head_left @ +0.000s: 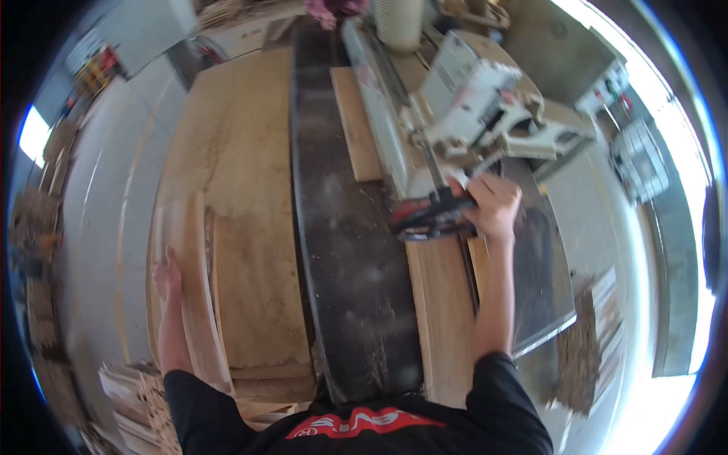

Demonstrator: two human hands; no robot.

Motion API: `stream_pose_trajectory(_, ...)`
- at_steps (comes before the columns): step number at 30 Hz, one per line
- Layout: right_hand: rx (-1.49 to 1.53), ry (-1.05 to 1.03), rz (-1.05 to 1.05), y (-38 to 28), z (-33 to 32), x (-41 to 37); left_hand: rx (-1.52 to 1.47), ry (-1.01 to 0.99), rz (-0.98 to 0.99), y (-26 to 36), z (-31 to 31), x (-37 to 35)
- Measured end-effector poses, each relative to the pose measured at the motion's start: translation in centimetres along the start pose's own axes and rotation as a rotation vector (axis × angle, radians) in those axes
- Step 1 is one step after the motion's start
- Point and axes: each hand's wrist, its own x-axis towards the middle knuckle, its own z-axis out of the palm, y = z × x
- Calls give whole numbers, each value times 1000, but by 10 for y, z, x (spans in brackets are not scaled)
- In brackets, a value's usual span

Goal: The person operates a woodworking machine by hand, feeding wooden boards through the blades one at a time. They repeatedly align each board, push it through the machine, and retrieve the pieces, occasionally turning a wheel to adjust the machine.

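Observation:
My left hand (167, 277) is at the left edge of a long wooden plank (199, 296), its fingers curled against the wood; the plank lies lengthwise on a broad wooden panel (254, 227). On the right, my right hand (493, 203) is wrapped round the rim of a black handwheel (432, 218). The wheel sits on a shaft at the near end of a pale metal machine (478, 91). Beneath and nearer to me, another wooden board (441, 318) lies on the dark machine table (349, 288), alongside the machine's rail.
A narrow board (355, 125) rests against the machine's rail. Stacked wood stands at lower left (140, 398) and lower right (591, 341). Another person's patterned sleeve (334, 9) shows at the far end. A caged white container (641, 161) stands at right.

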Motion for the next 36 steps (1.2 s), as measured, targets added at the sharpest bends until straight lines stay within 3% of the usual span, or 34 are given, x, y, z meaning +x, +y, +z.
stream_pose_trajectory(4, -98, 205, 20, -3, 14, -3, 0, 182, 30, 10, -6, -18)
stream_pose_trajectory(8, 6, 63, 179, -16, 9, -4, -14, 144, 15, 9, -16, -24)
stream_pose_trajectory(11, 112, -188, 108, -14, -6, -1, -17, 107, 44, 14, -19, -33)
stream_pose_trajectory(14, 237, -136, 96, -10, -11, 1, -49, 6, 106, 5, -21, -26)
stream_pose_trajectory(16, 115, -33, 258, 27, 14, -38, -49, 1, 62, 15, -31, -43)
stream_pose_trajectory(17, 349, 238, 504, 25, 32, -59, -37, 32, 36, 16, -27, -39)
stream_pose_trajectory(18, 656, 337, 842, 24, 73, -104, -2, 60, 12, 10, -15, -33)
stream_pose_trajectory(19, 957, 570, 1165, 24, 113, -150, 30, 92, -9, 7, -10, -22)
stream_pose_trajectory(20, 1175, 797, 1095, 10, 154, -176, 9, 126, -8, 11, -6, -15)
stream_pose_trajectory(22, 1456, 1242, 1574, -71, 149, -97, 18, 162, 21, 5, 0, -14)
stream_pose_trajectory(24, 2060, 1136, 1354, -55, 195, -176, 26, 102, 25, 7, -2, -19)
stream_pose_trajectory(26, 1527, 945, 1805, -51, 178, -169, -7, 58, 24, 8, -10, -19)
stream_pose_trajectory(27, 1595, 685, 1824, -51, 146, -168, 18, 54, 32, 8, -10, -17)
stream_pose_trajectory(30, 881, 266, 1469, -49, 47, -142, 42, 71, 19, 11, -11, -15)
stream_pose_trajectory(32, 839, 494, 1295, 11, 32, -169, 44, 91, 9, 11, -14, -20)
stream_pose_trajectory(34, 1159, 797, 1324, 40, 3, -162, 27, 119, 10, 8, -14, -20)
stream_pose_trajectory(36, 868, 497, 1335, 76, 20, -149, 22, 121, 4, 10, -10, -22)
